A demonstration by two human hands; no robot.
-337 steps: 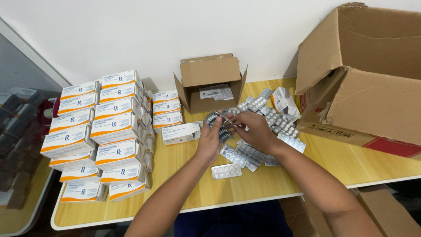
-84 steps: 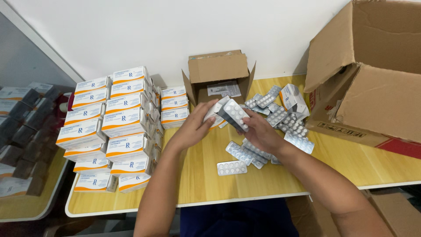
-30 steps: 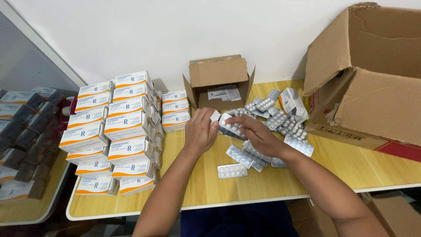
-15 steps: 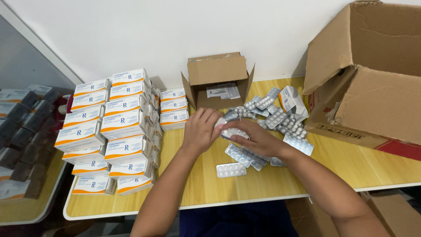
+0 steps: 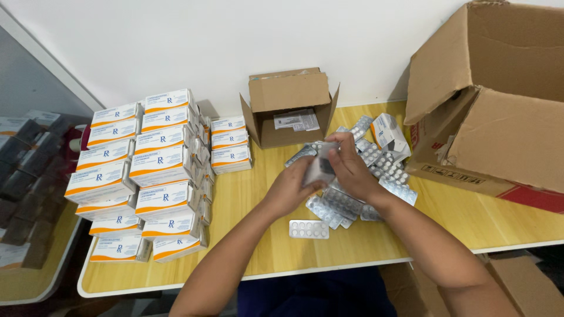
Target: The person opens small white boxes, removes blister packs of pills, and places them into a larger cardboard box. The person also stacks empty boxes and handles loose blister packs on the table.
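Left hand and right hand both clamped on blister strips, above wooden table, loose strip nearby

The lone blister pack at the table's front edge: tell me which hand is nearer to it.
Left. The left hand is just above the lone blister pack; the right hand is farther up and to the right.

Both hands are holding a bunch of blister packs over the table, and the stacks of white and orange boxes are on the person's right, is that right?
Not quite. The head view shows the boxes stacked on the person's left. Both the left hand and right hand do hold blister packs over the table.
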